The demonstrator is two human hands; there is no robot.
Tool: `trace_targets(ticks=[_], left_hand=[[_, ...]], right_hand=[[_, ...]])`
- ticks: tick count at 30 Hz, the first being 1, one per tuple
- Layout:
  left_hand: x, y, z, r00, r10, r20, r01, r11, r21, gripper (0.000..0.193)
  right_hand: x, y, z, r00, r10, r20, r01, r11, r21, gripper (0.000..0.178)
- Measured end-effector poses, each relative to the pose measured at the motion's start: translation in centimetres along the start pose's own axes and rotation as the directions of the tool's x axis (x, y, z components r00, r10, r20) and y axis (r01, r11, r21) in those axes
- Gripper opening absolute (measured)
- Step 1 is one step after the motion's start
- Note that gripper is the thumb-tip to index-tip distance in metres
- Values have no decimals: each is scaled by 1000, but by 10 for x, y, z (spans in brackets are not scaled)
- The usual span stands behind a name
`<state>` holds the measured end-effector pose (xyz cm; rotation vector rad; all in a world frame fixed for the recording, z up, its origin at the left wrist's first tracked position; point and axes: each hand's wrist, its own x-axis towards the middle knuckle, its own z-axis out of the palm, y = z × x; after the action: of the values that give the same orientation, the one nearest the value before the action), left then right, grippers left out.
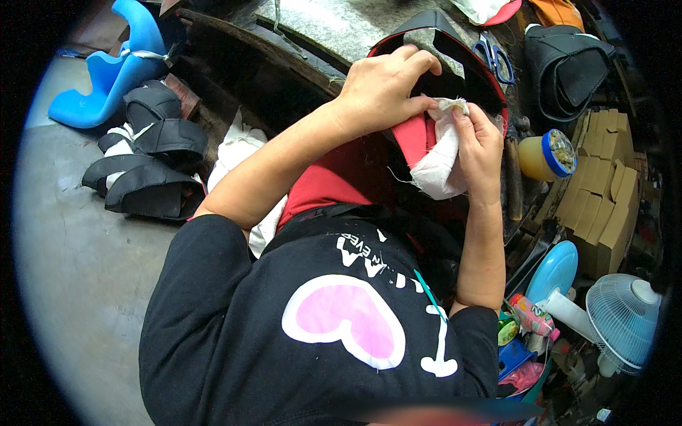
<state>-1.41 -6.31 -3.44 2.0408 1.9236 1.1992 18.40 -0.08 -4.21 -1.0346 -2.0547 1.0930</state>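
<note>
Both my hands are over the near edge of the workbench, at a black piece (430,25) with red edging that looks like a shoe upper. My left hand (387,82) pinches the edge of a white cloth (442,160) between thumb and finger, while its other fingers curl by the black piece. My right hand (481,145) grips the same cloth from the right, thumb on top. The cloth hangs down with frayed edges, and a red strip (412,142) lies against it. What the lower fingers touch is hidden.
Blue-handled scissors (503,65) lie beside the black piece. A blue-lidded jar (545,155) stands at right, near stacked cardboard pieces (600,202) and a fan (621,319). Another black piece (568,71) sits far right. Black pieces (153,167) and a blue chair-like object (106,78) are at left.
</note>
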Motion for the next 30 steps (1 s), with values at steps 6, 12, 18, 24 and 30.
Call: trace_targets(ticks=[6,12,18,24,30], left_hand=[[1,5,1,981,184,56,-186,981,50,23],[5,-6,4,996,91,24,-85,980,-179,14],[10,-18,-5,993,115,-6,-110,931,-349,10],[1,-17,-18,951,139,276,-41,943,-331,33],[-11,-21,-5,899,436,47,-437,899,31,7]], right_hand=[[1,-2,0,999,-31,30,33,996,-88,23],[-2,-8,-2,993,-117,19,119,979,-166,22],[1,-10,-6,975,-207,82,221,952,-211,20],[-6,-23,0,957,-268,109,289,904,-314,28],[-20,-27,5,885,-391,251,463,693,-552,68]])
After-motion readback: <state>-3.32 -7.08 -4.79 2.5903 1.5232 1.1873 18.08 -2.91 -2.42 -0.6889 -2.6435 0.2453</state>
